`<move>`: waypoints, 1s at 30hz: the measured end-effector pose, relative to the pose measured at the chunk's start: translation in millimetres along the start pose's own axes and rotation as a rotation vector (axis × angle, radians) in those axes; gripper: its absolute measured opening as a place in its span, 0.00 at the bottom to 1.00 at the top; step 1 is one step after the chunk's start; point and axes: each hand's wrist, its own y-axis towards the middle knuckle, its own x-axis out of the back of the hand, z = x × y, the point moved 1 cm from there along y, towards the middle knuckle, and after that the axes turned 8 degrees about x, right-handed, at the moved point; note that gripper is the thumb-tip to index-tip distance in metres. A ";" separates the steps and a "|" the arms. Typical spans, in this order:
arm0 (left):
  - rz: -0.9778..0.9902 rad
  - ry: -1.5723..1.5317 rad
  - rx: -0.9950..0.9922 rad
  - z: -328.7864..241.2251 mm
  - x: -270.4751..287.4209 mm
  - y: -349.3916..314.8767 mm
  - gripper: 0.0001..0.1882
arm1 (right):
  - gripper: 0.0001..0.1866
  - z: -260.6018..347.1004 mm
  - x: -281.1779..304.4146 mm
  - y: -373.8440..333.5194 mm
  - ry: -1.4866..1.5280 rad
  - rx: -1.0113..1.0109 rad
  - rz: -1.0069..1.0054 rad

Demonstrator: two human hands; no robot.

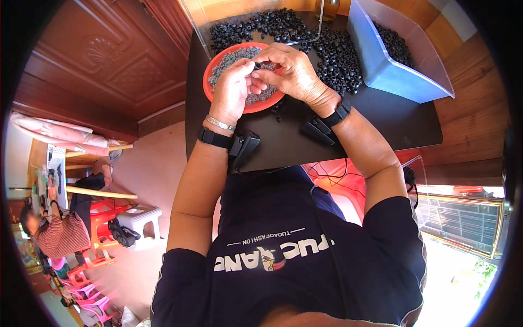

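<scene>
Hands are meeting over the near edge of an orange-red plate [213,64] that is sitting on a black table [381,125]. The left hand [233,87] is curling its fingers inward, thumb and fingertips pinching toward a small black ring [257,66] held between the two hands; the right hand [291,71] is arching over from the other side, its fingertips closing on the same small piece. How firmly each one is gripping it cannot be told — the fingers are covering most of it. Both wrists are wearing black straps with small black devices hanging off them.

The plate is carrying a heap of small grey pieces [231,57], and it is lying close to the table's left edge, with little bare surface between its rim and the drop to the floor. Behind the plate a broad pile of black rings [332,52] is spreading across the far part of the table, reaching right up to a blue bin [381,71] that is standing tilted at the far right, more black pieces lying inside it. A clear plastic sheet is rising along the far left corner.

Open room is lying mostly on the near right of the table — a bare black stretch running from the right wrist to the front edge and the right-hand corner
</scene>
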 end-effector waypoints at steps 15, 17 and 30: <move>0.022 -0.001 -0.031 -1.1 -1.9 -0.9 0.10 | 0.12 2.7 -2.0 1.0 0.012 0.035 -0.058; 0.014 0.010 -0.031 -0.5 -1.4 -0.6 0.10 | 0.12 0.1 -2.7 0.4 0.019 0.036 -0.056; 0.021 -0.108 -0.040 -0.1 4.2 1.9 0.13 | 0.13 1.1 -0.6 1.6 0.016 0.049 -0.009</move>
